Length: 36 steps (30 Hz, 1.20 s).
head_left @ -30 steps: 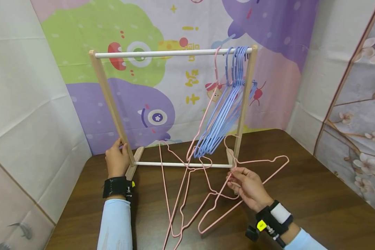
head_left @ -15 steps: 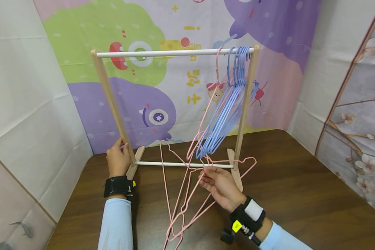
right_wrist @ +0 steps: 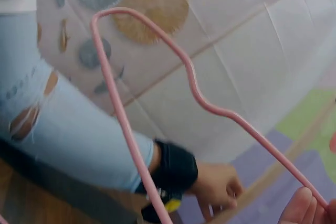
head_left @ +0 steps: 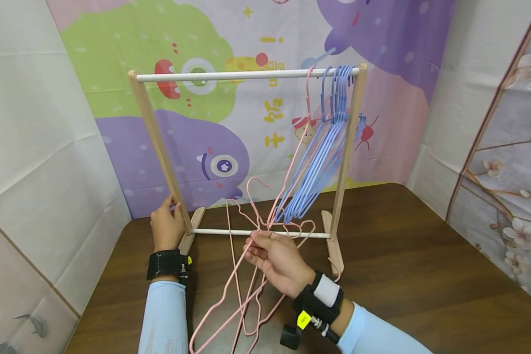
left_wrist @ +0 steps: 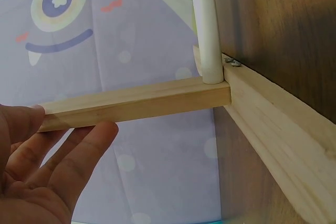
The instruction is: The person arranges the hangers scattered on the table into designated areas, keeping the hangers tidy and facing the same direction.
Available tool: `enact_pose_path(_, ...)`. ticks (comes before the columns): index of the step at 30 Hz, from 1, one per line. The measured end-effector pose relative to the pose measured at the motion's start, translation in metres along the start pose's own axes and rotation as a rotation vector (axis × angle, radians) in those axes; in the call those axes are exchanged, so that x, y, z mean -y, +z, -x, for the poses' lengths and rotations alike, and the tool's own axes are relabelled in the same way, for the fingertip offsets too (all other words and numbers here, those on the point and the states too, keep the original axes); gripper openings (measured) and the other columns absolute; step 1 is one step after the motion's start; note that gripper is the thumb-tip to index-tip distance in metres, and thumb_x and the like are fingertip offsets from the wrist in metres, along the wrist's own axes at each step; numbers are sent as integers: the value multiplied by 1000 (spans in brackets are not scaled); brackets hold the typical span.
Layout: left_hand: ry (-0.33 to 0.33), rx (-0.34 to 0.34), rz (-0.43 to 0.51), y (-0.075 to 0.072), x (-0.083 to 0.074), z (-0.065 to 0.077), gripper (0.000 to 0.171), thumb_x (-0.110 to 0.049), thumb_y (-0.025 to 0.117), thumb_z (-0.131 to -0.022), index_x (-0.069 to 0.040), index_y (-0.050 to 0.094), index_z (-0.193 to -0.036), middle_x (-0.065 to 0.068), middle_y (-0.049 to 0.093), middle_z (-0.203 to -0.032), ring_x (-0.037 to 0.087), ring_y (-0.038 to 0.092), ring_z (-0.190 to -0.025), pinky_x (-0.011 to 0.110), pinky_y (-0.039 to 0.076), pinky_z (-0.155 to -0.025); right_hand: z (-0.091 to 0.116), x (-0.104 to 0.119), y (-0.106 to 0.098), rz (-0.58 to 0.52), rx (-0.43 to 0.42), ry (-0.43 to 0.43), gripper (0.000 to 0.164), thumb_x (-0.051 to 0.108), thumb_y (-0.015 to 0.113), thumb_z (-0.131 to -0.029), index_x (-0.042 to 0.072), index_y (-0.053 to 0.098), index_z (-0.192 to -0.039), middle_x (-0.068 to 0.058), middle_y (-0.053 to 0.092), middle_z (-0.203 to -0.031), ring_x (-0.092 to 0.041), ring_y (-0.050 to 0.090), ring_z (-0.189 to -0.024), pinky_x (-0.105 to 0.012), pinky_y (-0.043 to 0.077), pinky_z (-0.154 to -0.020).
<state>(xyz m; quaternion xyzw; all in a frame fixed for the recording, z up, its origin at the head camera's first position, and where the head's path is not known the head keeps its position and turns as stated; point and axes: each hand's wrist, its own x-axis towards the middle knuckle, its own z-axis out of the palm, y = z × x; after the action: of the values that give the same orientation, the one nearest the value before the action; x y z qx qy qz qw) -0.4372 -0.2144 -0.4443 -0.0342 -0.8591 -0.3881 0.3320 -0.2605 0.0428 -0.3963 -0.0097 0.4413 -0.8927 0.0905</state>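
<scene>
My left hand (head_left: 167, 228) holds the left wooden post (head_left: 158, 150) of a small clothes rack low down. In the left wrist view, the thumb lies on one side of that post and the fingers (left_wrist: 86, 156) on the other. Before the rack's lower bar, my right hand (head_left: 283, 263) pinches a pink clothes hanger (right_wrist: 113, 93) near its neck. Its hook (head_left: 249, 189) points up. From the white top bar (head_left: 225, 76), a pink hanger (head_left: 307, 98) hangs beside several blue hangers (head_left: 311, 177) bunched at the right post.
More pink hangers (head_left: 231, 236) lie overlapping on the brown table (head_left: 402, 275), partly hidden behind the right hand. The rack's right foot (head_left: 334, 250) stands to the right. A cartoon-printed cloth (head_left: 203, 128) backs the table, with pale panels at both sides.
My right hand has carried the pink hanger leftward, from near the right post to the middle of the rack's front. The left hand keeps its place on the left post.
</scene>
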Motion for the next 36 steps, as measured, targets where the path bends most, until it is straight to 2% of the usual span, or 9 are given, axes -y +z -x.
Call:
enact_pose_path(8, -23, 7, 10, 1, 1, 0, 31, -9, 61, -103, 1, 65, -132, 21, 70, -124, 45, 70, -105, 61, 51, -95, 5, 7, 42, 42, 111, 4, 15, -1, 48, -105, 4, 61, -97, -4, 65, -89, -12, 63, -78, -25, 57, -79)
enact_pose_path(12, -31, 8, 6, -1, 0, 1, 31, -9, 60, -103, 1, 65, -131, 22, 70, -125, 47, 68, -109, 63, 49, -96, 10, 15, 58, 56, 144, 5, 14, 1, 50, -105, 4, 61, -97, -5, 64, -91, -13, 63, -79, -26, 56, -79)
enact_pose_path(22, -8, 4, 11, 0, -3, 1, 30, -9, 61, -102, 2, 65, -130, 23, 70, -123, 48, 67, -109, 64, 49, -94, 23, 24, 89, 59, 50, 32, 12, 1, 52, -104, 2, 64, -100, -5, 64, -89, -14, 62, -78, -25, 56, -76)
enact_pose_path(28, -12, 3, 13, 1, 0, 0, 30, -9, 61, -102, 2, 65, -129, 23, 70, -122, 49, 66, -110, 65, 49, -94, 32, 27, 102, 108, 22, 31, 14, 4, 54, -104, -2, 66, -110, -4, 64, -90, -12, 61, -76, -24, 55, -70)
enact_pose_path(36, -22, 17, 12, 1, 0, 0, 30, -9, 60, -103, 1, 65, -130, 22, 70, -123, 48, 68, -108, 65, 50, -94, 26, 48, 110, 189, 28, -21, 15, 7, 54, -105, -2, 64, -113, -2, 63, -91, -9, 62, -72, -21, 54, -64)
